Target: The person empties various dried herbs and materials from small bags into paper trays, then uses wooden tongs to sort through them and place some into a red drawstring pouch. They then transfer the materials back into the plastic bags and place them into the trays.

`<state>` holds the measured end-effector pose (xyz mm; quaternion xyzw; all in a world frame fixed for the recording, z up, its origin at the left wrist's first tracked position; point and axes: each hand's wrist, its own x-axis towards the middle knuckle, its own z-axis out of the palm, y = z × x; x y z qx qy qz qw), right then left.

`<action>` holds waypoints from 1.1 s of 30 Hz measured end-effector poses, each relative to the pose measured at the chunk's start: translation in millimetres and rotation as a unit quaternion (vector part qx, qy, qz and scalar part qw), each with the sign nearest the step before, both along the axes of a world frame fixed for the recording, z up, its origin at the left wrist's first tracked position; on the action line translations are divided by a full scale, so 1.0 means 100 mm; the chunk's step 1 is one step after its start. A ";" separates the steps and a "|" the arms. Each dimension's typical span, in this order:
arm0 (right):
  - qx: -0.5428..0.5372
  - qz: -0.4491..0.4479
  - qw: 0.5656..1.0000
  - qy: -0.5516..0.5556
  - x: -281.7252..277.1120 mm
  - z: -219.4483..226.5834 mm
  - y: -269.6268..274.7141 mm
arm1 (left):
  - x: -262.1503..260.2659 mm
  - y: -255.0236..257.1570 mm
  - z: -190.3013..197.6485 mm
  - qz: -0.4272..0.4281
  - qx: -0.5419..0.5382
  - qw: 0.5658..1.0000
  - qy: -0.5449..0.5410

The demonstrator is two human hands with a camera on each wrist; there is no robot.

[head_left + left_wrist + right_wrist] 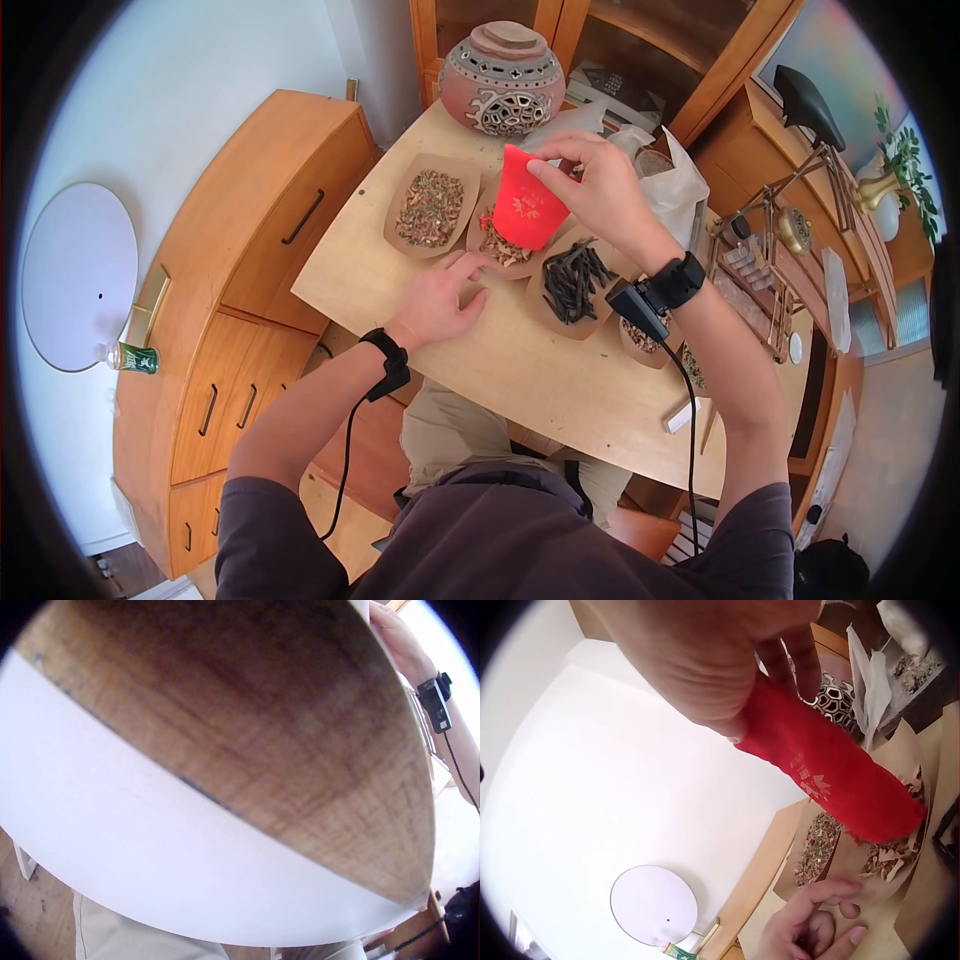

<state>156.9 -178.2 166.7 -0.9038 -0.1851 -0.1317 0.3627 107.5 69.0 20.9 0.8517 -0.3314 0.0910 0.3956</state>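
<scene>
My right hand (598, 190) pinches one end of a red cloth pouch (527, 200) printed with a gold leaf pattern. The pouch hangs from the fingers, its other end down at the dried pieces in the middle paper tray (483, 250). In the right wrist view it looks rounded and filled, and its lower end (900, 817) overlaps those pale chips. My left hand (440, 298) lies at the near side of that tray, fingers loosely bent and holding nothing, index fingertip right at the tray's edge. The left wrist view shows mostly a blurred brown surface (247, 742).
Left of the pouch stands a tray of mixed dried herbs (430, 208); to the right, one of dark sticks (577, 282). A lidded openwork pot (502, 80) and white plastic bags (675, 185) stand behind. A wooden rack (775, 250) occupies the table's right side.
</scene>
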 end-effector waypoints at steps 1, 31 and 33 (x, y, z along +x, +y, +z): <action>-0.004 0.002 1.000 -0.005 0.00 0.00 0.00 | 0.00 0.00 -0.01 -0.001 -0.003 1.000 -0.007; -0.042 -0.109 0.992 0.054 -0.59 -0.26 -0.40 | 0.00 -0.01 0.14 -0.021 -0.150 0.986 0.076; 0.006 -0.103 0.991 0.083 -0.59 -0.30 -0.38 | 0.06 -0.16 0.47 -0.002 -0.183 0.981 0.059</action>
